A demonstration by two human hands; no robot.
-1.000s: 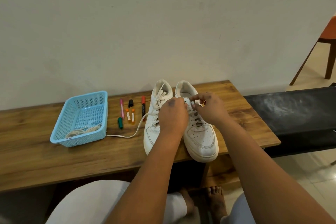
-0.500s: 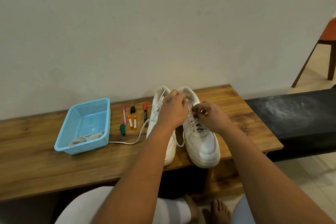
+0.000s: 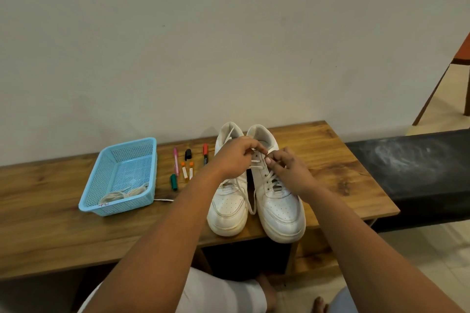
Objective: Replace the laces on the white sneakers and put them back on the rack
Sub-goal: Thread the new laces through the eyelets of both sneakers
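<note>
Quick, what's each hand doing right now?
Left hand: pinching the lace of the right-hand sneaker.
Right hand: pinching the same lace.

In front of you the wooden table [image 3: 63,231] runs along the wall. On it, at your left, stands a blue plastic basket [image 3: 106,175] with coiled laces [image 3: 124,192] inside. Just right of it lie a pink pen [image 3: 175,164], a green marker [image 3: 174,181], two small orange-capped tubes [image 3: 187,171], a black cap [image 3: 188,154] and a red-capped marker [image 3: 205,154]. The two white sneakers [image 3: 279,206] stand side by side, touching, toes toward you at the near edge. A loose lace end [image 3: 164,200] lies beside the basket.
</note>
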